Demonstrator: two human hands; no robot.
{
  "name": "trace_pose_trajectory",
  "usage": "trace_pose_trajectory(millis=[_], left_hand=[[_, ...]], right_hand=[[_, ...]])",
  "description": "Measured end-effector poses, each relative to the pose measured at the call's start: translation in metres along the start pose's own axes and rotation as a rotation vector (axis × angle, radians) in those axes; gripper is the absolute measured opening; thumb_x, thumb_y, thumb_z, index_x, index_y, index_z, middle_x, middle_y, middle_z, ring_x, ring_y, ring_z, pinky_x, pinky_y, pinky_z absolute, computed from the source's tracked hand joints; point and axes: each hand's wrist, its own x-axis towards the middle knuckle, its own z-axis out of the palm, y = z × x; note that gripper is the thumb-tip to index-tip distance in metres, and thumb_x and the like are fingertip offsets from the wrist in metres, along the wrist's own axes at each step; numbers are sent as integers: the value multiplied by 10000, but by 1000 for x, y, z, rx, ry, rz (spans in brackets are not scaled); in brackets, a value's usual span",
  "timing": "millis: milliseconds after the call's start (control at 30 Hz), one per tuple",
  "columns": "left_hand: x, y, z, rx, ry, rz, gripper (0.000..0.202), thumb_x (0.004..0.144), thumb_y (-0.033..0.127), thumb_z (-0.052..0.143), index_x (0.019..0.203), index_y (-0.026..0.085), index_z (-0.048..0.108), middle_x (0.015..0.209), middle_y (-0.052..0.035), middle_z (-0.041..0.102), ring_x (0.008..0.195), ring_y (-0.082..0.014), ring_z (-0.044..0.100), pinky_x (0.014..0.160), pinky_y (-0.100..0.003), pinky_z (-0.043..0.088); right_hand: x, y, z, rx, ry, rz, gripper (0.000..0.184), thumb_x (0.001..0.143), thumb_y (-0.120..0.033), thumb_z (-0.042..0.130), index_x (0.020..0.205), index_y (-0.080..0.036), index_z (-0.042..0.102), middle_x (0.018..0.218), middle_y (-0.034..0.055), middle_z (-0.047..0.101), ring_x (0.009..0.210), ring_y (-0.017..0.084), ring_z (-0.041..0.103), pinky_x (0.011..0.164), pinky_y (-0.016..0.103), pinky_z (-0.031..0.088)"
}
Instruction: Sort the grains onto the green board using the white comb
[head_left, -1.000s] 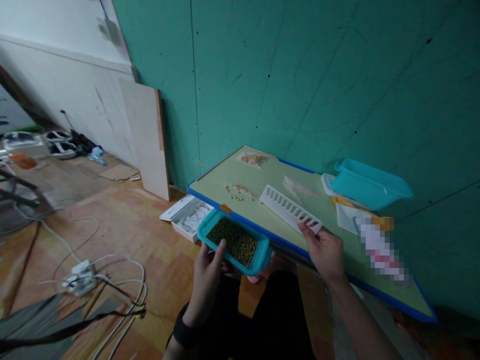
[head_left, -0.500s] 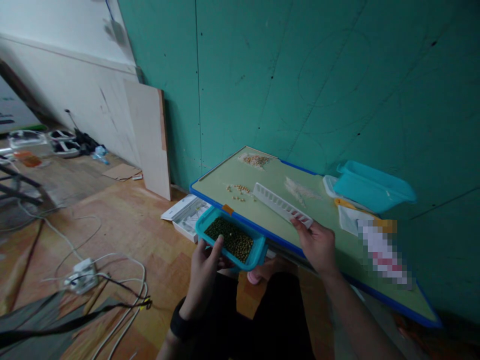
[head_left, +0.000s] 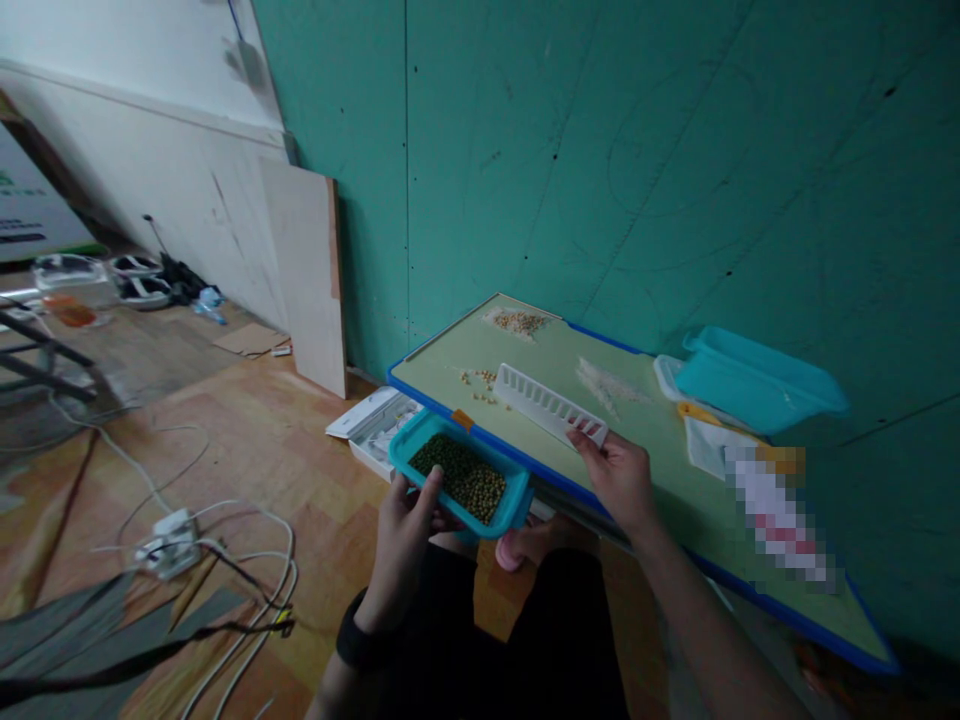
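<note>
My left hand (head_left: 401, 525) is closed on the near side of a turquoise plastic tub (head_left: 519, 508), its thumb over the rim. Dark green beans (head_left: 441, 452) fill the tub's left part and yellowish soybeans (head_left: 484, 490) its right. My right hand (head_left: 624, 482) pinches the near right end of a long white plastic strip (head_left: 536, 402) with a row of slots. The strip is held tilted over the table's front area, its slots facing me. Loose soybeans (head_left: 478, 385) lie on the table beside the strip's far left end.
The pale green table (head_left: 442, 355) has a blue edge and stands against a green wall. On it are a bag of soybeans (head_left: 516, 322), a clear plastic bag (head_left: 607, 382), a turquoise bin (head_left: 757, 375) and packets. White cables and a power strip (head_left: 169, 543) lie on the floor.
My right hand has shifted a little left with the white strip and tipped it, so its slots show more openly. The tub stays almost in place in my left hand.
</note>
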Motion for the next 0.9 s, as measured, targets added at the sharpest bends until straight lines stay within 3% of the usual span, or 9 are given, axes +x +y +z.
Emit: trace_pose_trajectory(millis=[233, 467, 600, 900], left_hand=[[2, 2, -1, 3, -17, 10, 498, 765, 603, 757, 960, 205, 530, 595, 55, 644, 445, -173, 659, 454, -293, 589], [1, 4, -1, 10, -14, 21, 472, 777, 587, 755, 932, 207, 521, 603, 60, 645, 445, -159, 668, 445, -250, 568], [1, 5, -1, 13, -10, 20, 476, 768, 588, 761, 930, 201, 536, 605, 55, 654, 446, -155, 669, 439, -234, 553], [0, 6, 1, -16, 3, 19, 480, 751, 588, 776, 915, 202, 543, 610, 64, 629, 434, -151, 656, 433, -239, 547]], right_hand=[[6, 1, 2, 99, -10, 74, 402, 861, -566, 667, 910, -191, 801, 885, 72, 805, 833, 281, 761, 730, 340, 580], [3, -4, 1, 224, -60, 100, 360, 832, -546, 702, 890, -204, 796, 885, 60, 802, 855, 275, 761, 797, 379, 595], [-3, -10, -3, 290, -94, 98, 324, 819, -526, 722, 756, -210, 762, 834, 43, 794, 820, 258, 756, 789, 369, 594], [17, -2, 1, 124, 89, 90, 368, 831, -539, 690, 854, -186, 794, 872, 86, 801, 837, 286, 755, 753, 365, 577]])
